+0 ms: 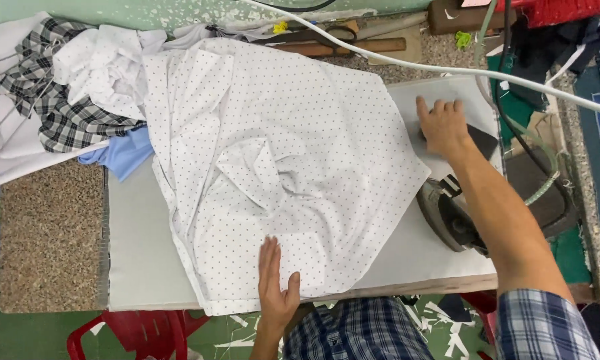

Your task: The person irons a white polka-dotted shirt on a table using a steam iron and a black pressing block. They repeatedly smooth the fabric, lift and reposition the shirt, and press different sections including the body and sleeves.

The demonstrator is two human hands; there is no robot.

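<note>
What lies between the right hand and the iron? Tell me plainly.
Nothing visible. The right hand rests flat at the far right end of the board, and the iron sits just nearer the person under that forearm. The left hand presses the white dotted shirt, which lies to the iron's left.

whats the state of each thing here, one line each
dotted white shirt: spread over the board, crumpled in the middle
left hand: flat, pressing the shirt's near edge
right hand: open, palm down at the shirt's right edge
iron: parked on the board's right end, not held
ironing board: mostly covered by the shirt
pile of clothes: heaped, unfolded, far left
</note>
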